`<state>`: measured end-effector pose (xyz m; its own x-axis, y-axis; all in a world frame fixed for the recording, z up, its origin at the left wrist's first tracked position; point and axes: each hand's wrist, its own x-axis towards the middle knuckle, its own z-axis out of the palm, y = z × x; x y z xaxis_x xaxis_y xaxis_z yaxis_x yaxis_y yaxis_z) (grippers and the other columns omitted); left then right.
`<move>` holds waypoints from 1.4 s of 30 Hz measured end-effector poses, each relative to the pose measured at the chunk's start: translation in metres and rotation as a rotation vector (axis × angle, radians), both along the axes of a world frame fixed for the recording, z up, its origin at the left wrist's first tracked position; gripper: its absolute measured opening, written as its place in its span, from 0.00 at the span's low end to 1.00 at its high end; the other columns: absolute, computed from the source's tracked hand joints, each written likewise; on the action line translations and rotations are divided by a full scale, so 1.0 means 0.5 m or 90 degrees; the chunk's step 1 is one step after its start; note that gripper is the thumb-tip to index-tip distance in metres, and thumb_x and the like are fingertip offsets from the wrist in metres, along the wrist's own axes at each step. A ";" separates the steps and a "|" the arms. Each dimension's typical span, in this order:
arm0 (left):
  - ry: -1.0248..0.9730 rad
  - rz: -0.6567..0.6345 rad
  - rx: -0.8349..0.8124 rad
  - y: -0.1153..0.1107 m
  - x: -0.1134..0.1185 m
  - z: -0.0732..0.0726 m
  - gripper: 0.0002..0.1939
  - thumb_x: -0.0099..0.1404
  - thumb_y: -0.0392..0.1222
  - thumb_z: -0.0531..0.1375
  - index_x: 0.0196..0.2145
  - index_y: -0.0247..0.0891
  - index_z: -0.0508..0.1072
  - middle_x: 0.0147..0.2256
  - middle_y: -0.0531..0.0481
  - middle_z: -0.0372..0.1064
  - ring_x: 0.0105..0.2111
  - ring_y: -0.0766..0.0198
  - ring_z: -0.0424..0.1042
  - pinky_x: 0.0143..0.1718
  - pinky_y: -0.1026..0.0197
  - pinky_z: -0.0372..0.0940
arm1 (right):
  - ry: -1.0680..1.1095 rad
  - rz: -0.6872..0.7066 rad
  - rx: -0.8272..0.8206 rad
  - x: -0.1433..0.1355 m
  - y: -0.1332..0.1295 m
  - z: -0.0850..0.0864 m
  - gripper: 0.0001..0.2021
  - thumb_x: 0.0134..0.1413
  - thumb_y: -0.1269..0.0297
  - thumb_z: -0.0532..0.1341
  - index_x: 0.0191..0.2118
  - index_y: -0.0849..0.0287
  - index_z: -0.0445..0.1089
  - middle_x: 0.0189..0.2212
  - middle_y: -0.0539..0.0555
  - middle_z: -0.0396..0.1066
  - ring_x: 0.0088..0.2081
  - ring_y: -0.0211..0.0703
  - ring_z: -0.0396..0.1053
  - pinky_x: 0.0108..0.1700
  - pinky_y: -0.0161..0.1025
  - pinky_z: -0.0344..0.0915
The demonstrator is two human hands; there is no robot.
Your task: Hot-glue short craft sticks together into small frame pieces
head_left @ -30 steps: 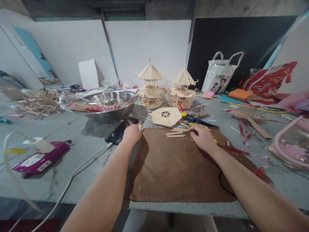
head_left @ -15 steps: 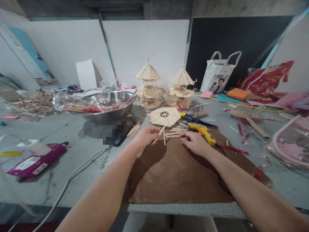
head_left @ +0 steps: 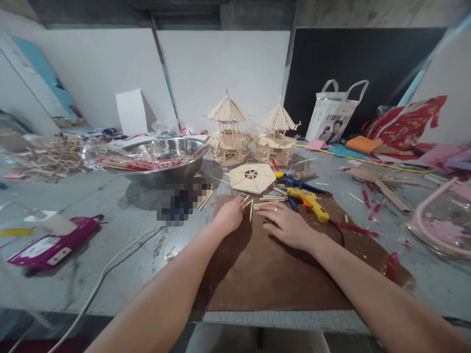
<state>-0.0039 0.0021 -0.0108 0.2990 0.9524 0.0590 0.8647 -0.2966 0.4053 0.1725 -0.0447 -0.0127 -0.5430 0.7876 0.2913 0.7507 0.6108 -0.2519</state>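
A light touch suits our thin sticks [head_left: 273, 198]
Our left grip [head_left: 230, 215] seemingly pinches a few; our right grip [head_left: 289, 223], loosely spread, touches others, well back from the near edge of the counter [head_left: 73, 196]. We should keep their ends level.

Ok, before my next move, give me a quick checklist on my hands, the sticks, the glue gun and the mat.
1. Left hand on sticks: ok, they jut from its fingers.
2. Right hand at the loose sticks: ok, fingers spread beside them.
3. Glue gun not under either hand: ok, it lies beyond the right one.
4. Glue gun hot: cannot tell.
5. Cord clear of your right forearm: cannot tell, it runs out of sight there.
6. Mat free of scraps: not ok, bits lie on its right side.
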 end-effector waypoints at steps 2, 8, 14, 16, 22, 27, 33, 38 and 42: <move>0.015 -0.001 -0.004 -0.001 0.001 -0.001 0.15 0.57 0.34 0.45 0.41 0.37 0.63 0.37 0.44 0.67 0.39 0.63 0.65 0.38 0.64 0.57 | -0.050 0.053 -0.010 -0.014 -0.004 -0.005 0.24 0.49 0.57 0.48 0.51 0.63 0.55 0.52 0.57 0.54 0.53 0.46 0.48 0.52 0.43 0.46; 0.084 0.022 -0.007 -0.012 0.014 0.008 0.15 0.56 0.34 0.44 0.40 0.39 0.62 0.39 0.45 0.65 0.40 0.61 0.64 0.37 0.61 0.58 | -0.098 0.124 -0.075 -0.030 -0.002 -0.020 0.33 0.48 0.48 0.43 0.56 0.65 0.42 0.56 0.60 0.40 0.56 0.49 0.36 0.54 0.48 0.39; 0.156 0.072 0.014 -0.023 0.029 0.008 0.14 0.58 0.38 0.41 0.37 0.38 0.62 0.34 0.42 0.67 0.36 0.57 0.66 0.34 0.56 0.59 | -0.104 0.161 -0.118 -0.033 -0.004 -0.014 0.32 0.47 0.46 0.44 0.56 0.58 0.42 0.56 0.59 0.40 0.57 0.49 0.34 0.52 0.54 0.32; 0.159 0.091 0.024 -0.022 0.030 0.005 0.15 0.59 0.41 0.40 0.37 0.37 0.62 0.32 0.42 0.67 0.35 0.56 0.67 0.34 0.55 0.59 | -0.100 0.178 -0.129 -0.033 -0.006 -0.010 0.33 0.46 0.45 0.44 0.56 0.58 0.42 0.56 0.59 0.40 0.57 0.48 0.34 0.53 0.54 0.30; 0.176 0.098 0.029 -0.021 0.025 0.004 0.18 0.56 0.51 0.44 0.34 0.37 0.65 0.31 0.41 0.68 0.35 0.55 0.67 0.34 0.55 0.58 | -0.097 0.211 -0.153 -0.033 -0.010 -0.002 0.33 0.45 0.45 0.45 0.56 0.58 0.42 0.56 0.59 0.42 0.57 0.46 0.35 0.53 0.53 0.26; 0.171 0.099 0.007 -0.017 0.018 0.003 0.24 0.54 0.57 0.44 0.33 0.37 0.67 0.32 0.39 0.68 0.35 0.54 0.67 0.34 0.56 0.58 | -0.092 0.206 -0.157 -0.032 -0.013 -0.002 0.35 0.44 0.43 0.45 0.56 0.59 0.41 0.57 0.60 0.38 0.57 0.46 0.33 0.53 0.53 0.25; 0.149 0.105 -0.035 0.000 0.009 -0.003 0.20 0.50 0.55 0.50 0.32 0.37 0.69 0.33 0.42 0.68 0.35 0.57 0.67 0.32 0.61 0.58 | -0.042 0.190 -0.117 -0.029 -0.009 -0.007 0.30 0.44 0.47 0.49 0.51 0.60 0.54 0.53 0.59 0.51 0.55 0.45 0.44 0.54 0.49 0.33; 0.151 0.051 -0.007 0.003 0.002 -0.001 0.14 0.51 0.50 0.51 0.28 0.39 0.70 0.31 0.44 0.68 0.33 0.57 0.67 0.31 0.60 0.58 | 0.033 0.126 -0.039 -0.008 0.001 -0.011 0.19 0.46 0.58 0.52 0.44 0.61 0.63 0.44 0.57 0.63 0.46 0.43 0.58 0.48 0.41 0.51; 0.171 0.025 -0.004 0.004 -0.003 0.000 0.13 0.50 0.47 0.51 0.27 0.38 0.71 0.30 0.43 0.69 0.32 0.57 0.67 0.31 0.61 0.58 | 0.052 0.062 -0.037 0.006 0.002 -0.012 0.16 0.47 0.59 0.51 0.41 0.59 0.65 0.40 0.56 0.67 0.43 0.42 0.61 0.44 0.40 0.57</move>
